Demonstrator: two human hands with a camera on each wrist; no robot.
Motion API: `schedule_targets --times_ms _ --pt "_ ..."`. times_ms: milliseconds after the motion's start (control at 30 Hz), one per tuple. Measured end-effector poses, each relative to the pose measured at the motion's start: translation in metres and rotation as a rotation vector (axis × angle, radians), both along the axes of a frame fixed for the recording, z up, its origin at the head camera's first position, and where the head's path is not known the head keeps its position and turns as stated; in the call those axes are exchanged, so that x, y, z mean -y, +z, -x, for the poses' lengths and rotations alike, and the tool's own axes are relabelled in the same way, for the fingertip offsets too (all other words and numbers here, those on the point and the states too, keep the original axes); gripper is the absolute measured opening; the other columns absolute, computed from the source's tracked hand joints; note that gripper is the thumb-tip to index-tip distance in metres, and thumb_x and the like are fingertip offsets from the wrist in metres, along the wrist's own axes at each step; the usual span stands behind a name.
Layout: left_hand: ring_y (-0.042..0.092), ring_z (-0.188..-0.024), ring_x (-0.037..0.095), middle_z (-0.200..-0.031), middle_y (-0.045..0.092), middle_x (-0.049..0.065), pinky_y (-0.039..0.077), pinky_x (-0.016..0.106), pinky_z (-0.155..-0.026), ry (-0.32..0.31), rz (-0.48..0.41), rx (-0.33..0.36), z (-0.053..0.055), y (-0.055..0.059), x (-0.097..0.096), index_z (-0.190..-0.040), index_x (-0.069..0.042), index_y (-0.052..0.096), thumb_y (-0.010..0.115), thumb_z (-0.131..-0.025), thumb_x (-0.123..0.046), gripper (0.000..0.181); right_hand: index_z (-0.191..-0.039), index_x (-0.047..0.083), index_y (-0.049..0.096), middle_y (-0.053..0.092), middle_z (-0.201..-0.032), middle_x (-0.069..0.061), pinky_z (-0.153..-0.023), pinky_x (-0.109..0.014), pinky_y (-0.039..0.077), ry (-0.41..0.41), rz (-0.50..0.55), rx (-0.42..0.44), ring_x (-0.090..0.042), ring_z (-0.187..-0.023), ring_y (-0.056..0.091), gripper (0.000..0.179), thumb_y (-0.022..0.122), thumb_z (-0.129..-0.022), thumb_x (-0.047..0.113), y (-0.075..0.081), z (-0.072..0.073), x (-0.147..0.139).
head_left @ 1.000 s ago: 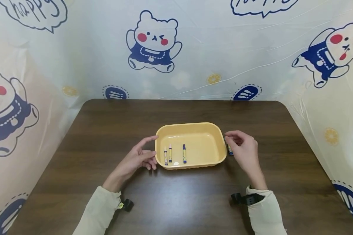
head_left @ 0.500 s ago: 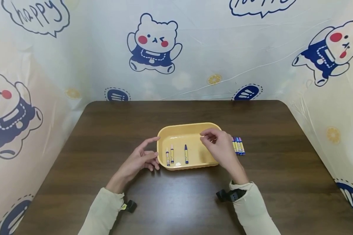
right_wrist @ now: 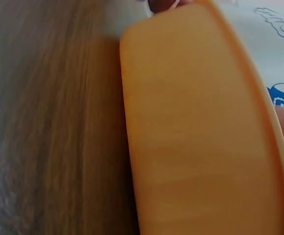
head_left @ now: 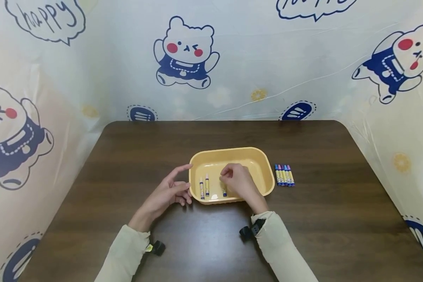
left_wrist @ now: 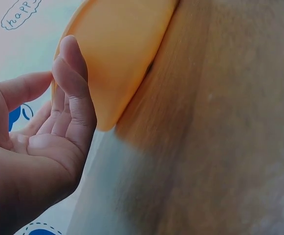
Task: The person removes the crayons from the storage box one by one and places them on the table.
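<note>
A yellow plastic tray [head_left: 232,150] sits mid-table, its front wall filling much of the right wrist view. My left hand [head_left: 163,196] rests against the tray's left end, index finger and thumb touching the rim and the other fingers loosely bent below. Inside the tray, my right hand [head_left: 241,182] pinches a dark-tipped crayon [head_left: 224,193] between thumb and fingertips; the fingers cover its upper part. Two pale-tipped crayons, a shorter crayon [head_left: 202,188] and a longer crayon [head_left: 207,186], lie at the tray's left side. The tray wall hides the right fingertips in the right wrist view.
A row of several crayons [head_left: 284,175] lies side by side on the brown table [head_left: 144,145], just right of the tray. A cartoon-printed cloth [head_left: 232,58] hangs behind and at the sides of the table.
My right hand has moved left from the crayon row, over the tray's right rim, and down to the dark-tipped crayon. The row is now uncovered. My left hand stays at the tray's end.
</note>
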State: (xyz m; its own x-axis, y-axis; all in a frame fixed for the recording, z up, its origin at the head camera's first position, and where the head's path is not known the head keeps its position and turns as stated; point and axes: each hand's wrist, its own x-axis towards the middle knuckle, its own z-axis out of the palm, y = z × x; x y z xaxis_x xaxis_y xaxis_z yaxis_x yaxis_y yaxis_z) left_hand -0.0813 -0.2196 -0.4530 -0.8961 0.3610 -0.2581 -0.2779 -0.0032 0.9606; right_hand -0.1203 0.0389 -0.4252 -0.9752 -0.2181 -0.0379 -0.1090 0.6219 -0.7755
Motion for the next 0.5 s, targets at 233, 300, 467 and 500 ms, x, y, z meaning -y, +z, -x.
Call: schedule_targets --times_ms 233,300,467,500 --pt "0.069 -0.071 0.027 -0.083 0.066 0.014 0.055 0.031 -0.061 0.017 -0.022 0.018 -0.0029 -0.0006 -0.0014 -0.152 -0.032 0.032 0.058 -0.101 -0.014 0.06 -0.081 0.009 0.062 0.057 -0.07 -0.002 -0.056 -0.027 0.041 -0.006 -0.18 0.01 -0.016 -0.063 0.053 0.015 0.077 -0.083 0.013 -0.0077 -0.0029 0.004" --pt "0.069 -0.071 0.027 -0.082 0.066 0.013 0.055 0.031 -0.061 0.017 -0.027 0.021 -0.0027 -0.0003 -0.0016 -0.151 -0.032 0.032 0.058 -0.101 -0.014 0.059 -0.078 0.009 0.059 0.055 -0.069 -0.003 -0.054 -0.028 0.039 -0.01 -0.236 0.026 -0.018 -0.061 0.051 0.019 0.077 -0.081 0.015 -0.0074 -0.0039 0.0048" --pt "0.069 -0.071 0.026 -0.082 0.066 0.013 0.055 0.031 -0.061 0.017 -0.023 0.023 -0.0016 0.0004 -0.0029 -0.151 -0.032 0.033 0.056 -0.102 -0.012 0.058 -0.068 0.009 0.056 0.053 -0.069 -0.005 -0.051 -0.029 0.037 -0.019 -0.34 0.037 -0.02 -0.06 0.051 0.022 0.074 -0.08 0.012 -0.0077 -0.0044 0.006" --pt "0.069 -0.071 0.026 -0.082 0.066 0.013 0.055 0.031 -0.061 0.017 -0.023 0.022 -0.0013 0.0004 -0.0032 -0.151 -0.032 0.033 0.056 -0.102 -0.012 0.058 -0.067 0.01 0.056 0.054 -0.069 -0.005 -0.051 -0.029 0.038 -0.02 -0.351 0.034 -0.02 -0.06 0.052 0.022 0.074 -0.08 0.012 -0.008 -0.0042 0.0061"
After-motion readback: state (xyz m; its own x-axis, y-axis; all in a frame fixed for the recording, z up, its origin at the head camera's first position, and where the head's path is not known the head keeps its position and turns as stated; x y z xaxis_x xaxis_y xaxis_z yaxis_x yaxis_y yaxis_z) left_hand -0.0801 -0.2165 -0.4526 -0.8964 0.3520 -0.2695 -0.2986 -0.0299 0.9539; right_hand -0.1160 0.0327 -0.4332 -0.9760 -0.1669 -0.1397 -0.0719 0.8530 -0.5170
